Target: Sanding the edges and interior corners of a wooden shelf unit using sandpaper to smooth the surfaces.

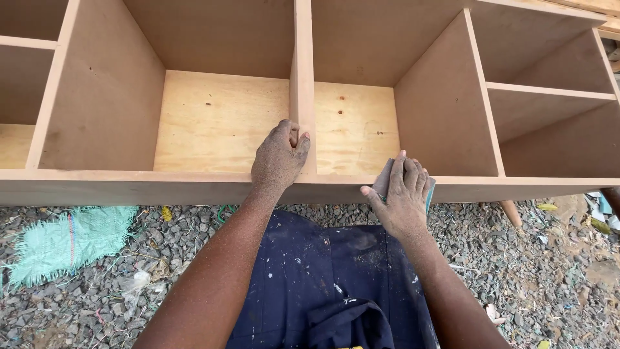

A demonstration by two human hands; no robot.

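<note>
Dusty hands on smooth wood shelf

The right hand hides most of the sanding pad; the cabinet runs past both side edges.

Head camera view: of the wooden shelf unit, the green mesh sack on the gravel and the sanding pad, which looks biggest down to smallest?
1. Wooden shelf unit, spanning the whole picture.
2. Green mesh sack.
3. Sanding pad, mostly hidden under the right hand, so its full size is unsure.
</note>
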